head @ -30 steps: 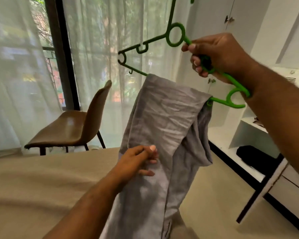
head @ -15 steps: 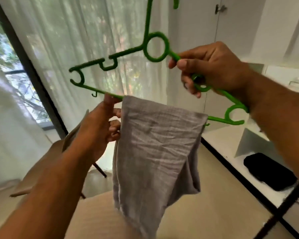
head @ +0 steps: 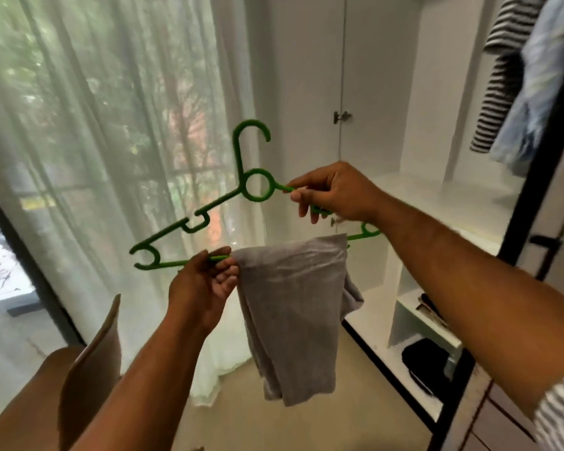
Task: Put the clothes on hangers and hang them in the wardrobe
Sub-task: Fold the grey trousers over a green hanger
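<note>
I take this for a bedroom in a home. A white built-in wardrobe (head: 372, 76) has a striped top (head: 498, 92) and a pale blue garment (head: 541, 76) hanging in its open part, with shelves (head: 417, 317) lower down. Sheer white curtains (head: 111, 125) cover a tall dark-framed window (head: 36, 276), and a brown chair (head: 92, 353) stands beside them.

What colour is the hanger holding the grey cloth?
The hanger is bright green, shown best in the head view.

One green hanger (head: 240, 154), one grey garment (head: 293, 304), two hands (head: 202, 284) (head: 336, 190), one brown chair (head: 92, 369), two hung garments (head: 502, 70) (head: 541, 76), one black bag (head: 427, 362)
</note>
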A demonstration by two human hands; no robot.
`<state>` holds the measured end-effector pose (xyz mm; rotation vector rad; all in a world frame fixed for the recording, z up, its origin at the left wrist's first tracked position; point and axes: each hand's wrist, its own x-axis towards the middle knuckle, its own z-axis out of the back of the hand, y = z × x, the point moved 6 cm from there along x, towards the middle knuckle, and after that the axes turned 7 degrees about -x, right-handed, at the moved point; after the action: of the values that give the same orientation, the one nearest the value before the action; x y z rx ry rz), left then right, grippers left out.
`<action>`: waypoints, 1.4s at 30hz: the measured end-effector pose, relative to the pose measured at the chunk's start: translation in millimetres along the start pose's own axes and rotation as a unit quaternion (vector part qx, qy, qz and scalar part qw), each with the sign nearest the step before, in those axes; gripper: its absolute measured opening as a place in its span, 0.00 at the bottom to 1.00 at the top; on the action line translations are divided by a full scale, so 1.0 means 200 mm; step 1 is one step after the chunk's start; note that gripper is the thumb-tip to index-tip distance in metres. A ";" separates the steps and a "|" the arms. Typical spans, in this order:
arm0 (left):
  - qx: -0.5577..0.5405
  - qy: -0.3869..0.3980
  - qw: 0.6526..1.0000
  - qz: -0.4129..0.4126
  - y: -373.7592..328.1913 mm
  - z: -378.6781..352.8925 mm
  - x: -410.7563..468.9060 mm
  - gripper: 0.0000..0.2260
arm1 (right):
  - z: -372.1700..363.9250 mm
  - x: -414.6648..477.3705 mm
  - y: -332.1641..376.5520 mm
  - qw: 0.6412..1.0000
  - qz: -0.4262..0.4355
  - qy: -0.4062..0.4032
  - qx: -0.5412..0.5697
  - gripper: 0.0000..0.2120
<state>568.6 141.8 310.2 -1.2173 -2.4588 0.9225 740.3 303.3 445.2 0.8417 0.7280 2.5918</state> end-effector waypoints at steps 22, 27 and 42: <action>0.059 0.076 0.994 0.044 -0.02 -0.57 1.15 0.14 | 0.40 0.33 -0.62 0.965 -0.225 -0.084 -0.107 0.17; 0.066 0.107 0.988 0.086 0.05 -0.64 1.72 0.13 | 0.39 0.56 -0.88 0.958 -0.253 -0.099 -0.090 0.12; 0.083 0.273 0.944 0.163 0.34 -1.55 2.85 0.11 | 0.90 1.22 -1.29 0.909 -0.219 -0.351 0.040 0.16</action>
<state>404.6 751.7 473.6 -1.5904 -1.7474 0.7201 698.7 689.1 538.0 1.3440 0.6933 1.6937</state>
